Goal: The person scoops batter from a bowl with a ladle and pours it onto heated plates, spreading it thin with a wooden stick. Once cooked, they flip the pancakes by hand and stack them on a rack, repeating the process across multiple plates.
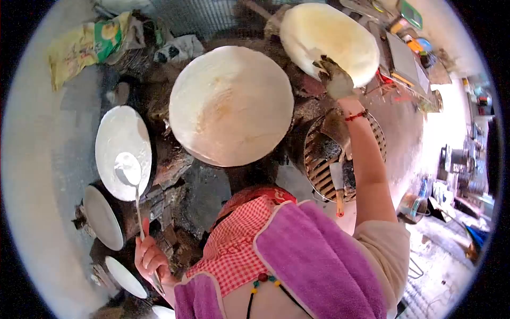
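Note:
My left hand [151, 256] is closed round the long handle of a metal ladle [128, 168]. The ladle's bowl sits in white batter [114, 138] in a round vessel at the left. My right hand [348, 101], with a red string at its wrist, reaches to the upper right. Its fingers are hidden by a grey-brown, ragged-edged piece [337, 80], which overlaps the edge of a large pale round sheet [329, 40]. Between my hands lies a wide round griddle [231, 106] covered with a white layer, browned near its middle.
A slatted round basket [380, 135] below my right forearm holds a broad-bladed knife [338, 183]. Further round pale vessels [103, 218] stand along the left wall. A yellow-green sack [87, 48] lies at the back left, and cluttered boards [402, 58] at the back right.

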